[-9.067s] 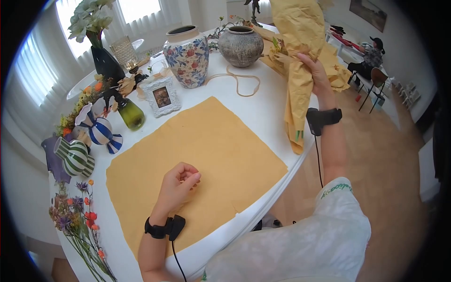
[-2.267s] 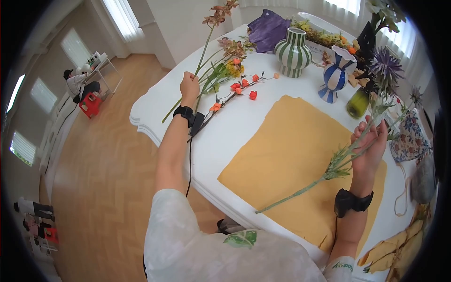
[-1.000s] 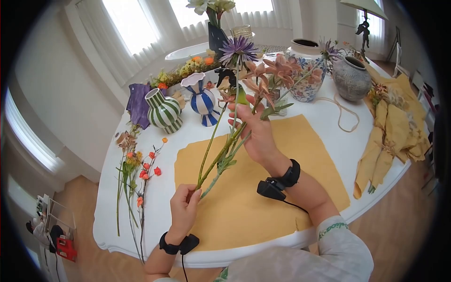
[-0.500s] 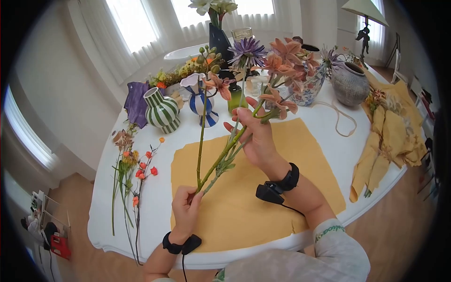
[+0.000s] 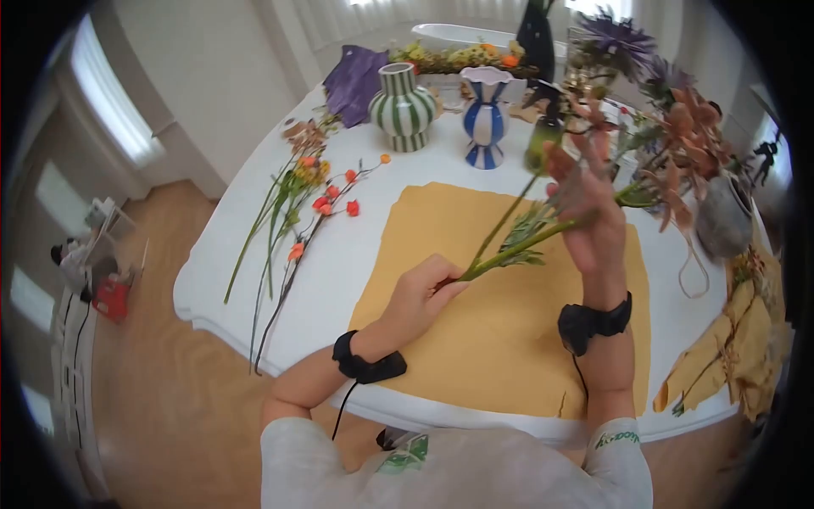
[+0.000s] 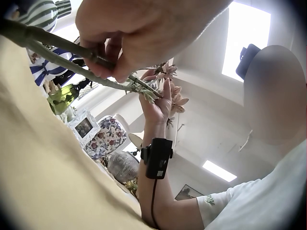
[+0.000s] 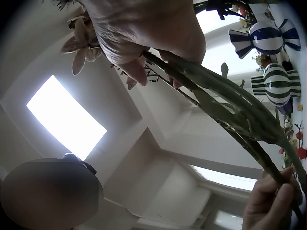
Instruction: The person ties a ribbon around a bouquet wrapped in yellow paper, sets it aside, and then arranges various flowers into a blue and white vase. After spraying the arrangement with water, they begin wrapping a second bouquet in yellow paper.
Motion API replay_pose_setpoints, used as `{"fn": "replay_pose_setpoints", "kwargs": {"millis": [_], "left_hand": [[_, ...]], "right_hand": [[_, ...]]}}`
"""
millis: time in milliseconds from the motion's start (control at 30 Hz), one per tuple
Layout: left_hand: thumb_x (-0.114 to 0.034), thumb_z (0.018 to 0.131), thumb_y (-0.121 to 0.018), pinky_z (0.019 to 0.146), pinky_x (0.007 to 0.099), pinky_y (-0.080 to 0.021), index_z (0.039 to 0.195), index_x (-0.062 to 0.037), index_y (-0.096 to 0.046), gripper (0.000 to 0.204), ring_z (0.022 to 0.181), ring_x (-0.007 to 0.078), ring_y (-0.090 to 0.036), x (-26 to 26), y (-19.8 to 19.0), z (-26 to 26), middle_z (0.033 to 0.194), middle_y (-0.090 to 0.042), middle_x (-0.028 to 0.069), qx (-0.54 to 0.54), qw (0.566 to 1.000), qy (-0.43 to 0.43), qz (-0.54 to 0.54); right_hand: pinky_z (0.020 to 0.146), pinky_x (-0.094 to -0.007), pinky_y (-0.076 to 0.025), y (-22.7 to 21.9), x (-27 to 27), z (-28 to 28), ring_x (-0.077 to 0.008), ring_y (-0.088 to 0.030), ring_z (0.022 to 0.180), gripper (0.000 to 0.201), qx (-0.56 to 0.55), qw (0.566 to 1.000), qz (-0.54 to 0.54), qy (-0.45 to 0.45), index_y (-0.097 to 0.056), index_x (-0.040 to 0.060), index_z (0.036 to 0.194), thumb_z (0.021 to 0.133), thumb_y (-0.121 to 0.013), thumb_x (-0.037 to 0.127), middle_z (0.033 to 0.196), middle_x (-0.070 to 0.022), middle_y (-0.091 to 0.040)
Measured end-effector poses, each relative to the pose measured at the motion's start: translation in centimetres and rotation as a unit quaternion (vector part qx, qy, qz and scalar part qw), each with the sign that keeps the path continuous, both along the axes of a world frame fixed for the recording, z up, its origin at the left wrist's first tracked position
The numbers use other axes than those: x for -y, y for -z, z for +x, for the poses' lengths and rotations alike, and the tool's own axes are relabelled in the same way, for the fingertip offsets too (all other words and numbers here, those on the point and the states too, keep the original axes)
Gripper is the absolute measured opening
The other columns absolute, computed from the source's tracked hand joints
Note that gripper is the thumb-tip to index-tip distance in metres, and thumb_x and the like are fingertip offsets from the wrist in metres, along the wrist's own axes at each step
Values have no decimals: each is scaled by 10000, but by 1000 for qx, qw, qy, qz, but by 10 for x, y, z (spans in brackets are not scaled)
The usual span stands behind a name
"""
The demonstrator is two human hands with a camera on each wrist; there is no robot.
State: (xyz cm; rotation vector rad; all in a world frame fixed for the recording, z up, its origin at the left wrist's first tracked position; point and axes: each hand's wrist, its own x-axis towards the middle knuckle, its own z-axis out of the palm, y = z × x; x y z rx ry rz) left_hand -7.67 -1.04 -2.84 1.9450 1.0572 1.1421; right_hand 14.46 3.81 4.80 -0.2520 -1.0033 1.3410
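Note:
Stems (image 5: pixel 521 248) of a loose bunch slant over a sheet of yellow paper (image 5: pixel 475 339). My left hand (image 5: pixel 411 301) pinches their lower ends, as the left wrist view of the hand (image 6: pixel 144 28) also shows. Higher up, my right hand (image 5: pixel 593 225), blurred, holds the stems between thumb and fingers; in the right wrist view they run under the hand (image 7: pixel 148 28). Beyond it spread salmon-pink flowers (image 5: pixel 691 127) and a purple flower (image 5: pixel 615 36). Orange-red blossoms (image 5: pixel 322 205) on a branch and other stems lie left of the paper.
Behind the paper stand a green-striped vase (image 5: pixel 403 114), a blue-striped vase (image 5: pixel 485 123) and a green glass vase (image 5: pixel 541 144). A grey pot (image 5: pixel 725 216) is at the right, with a paper-wrapped bouquet (image 5: pixel 721 348) before it. Purple cloth (image 5: pixel 354 85) lies at the back left.
The head view has turned left. The bunch has tipped from fairly upright to leaning far right, its flowers swung rightward with my right hand. My left hand still pinches the stem ends.

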Motion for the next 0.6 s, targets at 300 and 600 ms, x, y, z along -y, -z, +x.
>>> {"fn": "replay_pose_setpoints", "kwargs": {"millis": [300,600], "left_hand": [[-168,787,-623,675,291,-447,955,-10,-572,236,845,188,-543,-12,-12,-19,874,-541,95,-93,988,-3,122],[-127,785,-494,820,422,-429,989,-13,-556,241,956,356,-532,-127,1,-254,993,-563,216,-377,774,-507,-37]], "right_hand": [[931,-349,-363,16,-18,26,-160,-501,867,192,-47,999,-2,-18,-450,10,1069,887,-450,70,900,-59,-487],[783,-284,-423,10,-32,59,-152,-497,799,154,-85,994,-68,33,-465,-25,1016,872,-471,29,851,-72,-504]]}}
